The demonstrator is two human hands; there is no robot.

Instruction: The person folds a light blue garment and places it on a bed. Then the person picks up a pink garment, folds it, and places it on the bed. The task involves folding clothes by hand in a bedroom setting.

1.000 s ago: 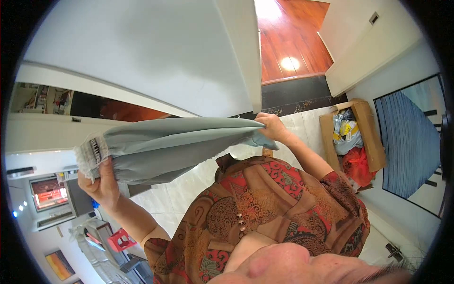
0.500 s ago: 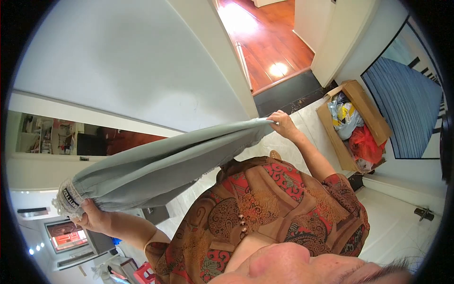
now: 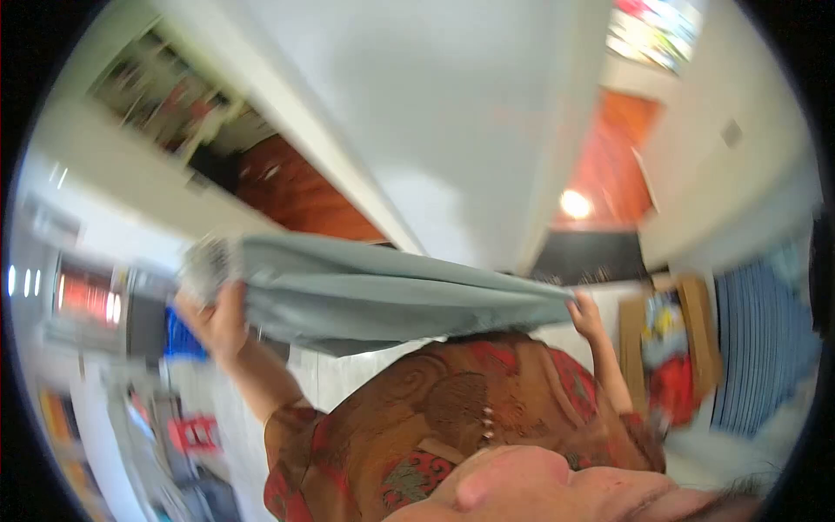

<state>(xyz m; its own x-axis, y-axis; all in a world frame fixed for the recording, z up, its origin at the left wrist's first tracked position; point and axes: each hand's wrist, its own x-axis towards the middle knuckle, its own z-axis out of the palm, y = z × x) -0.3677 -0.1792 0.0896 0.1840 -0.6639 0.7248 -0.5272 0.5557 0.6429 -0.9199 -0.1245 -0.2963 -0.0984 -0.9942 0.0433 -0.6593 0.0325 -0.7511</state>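
Observation:
A long grey-green cloth (image 3: 391, 291) with lengthwise folds is stretched between my two hands. It looks like a garment or a cover; I cannot tell which. Its left end is gathered into a whitish lacy band (image 3: 207, 263) with a dark label, blurred by motion. My left hand (image 3: 217, 322) is closed on the cloth just by that band, thumb on the near side. At the narrower right end, my right hand (image 3: 589, 315) pinches the corner. The cloth hangs across the front of my patterned brown and red top (image 3: 461, 391).
A pale wall (image 3: 435, 113) stands ahead, with doorways to red-brown floors on both sides. At the right, an open cardboard box (image 3: 633, 348) holds bags, beside a blue ribbed panel (image 3: 757, 348). A red stool (image 3: 196, 433) and a blue object (image 3: 181, 332) are at the left.
My view has turned to the left, blurring the room. The cloth now lies more level across my front, its left end higher in view and its right end lower. Both hands keep their grip.

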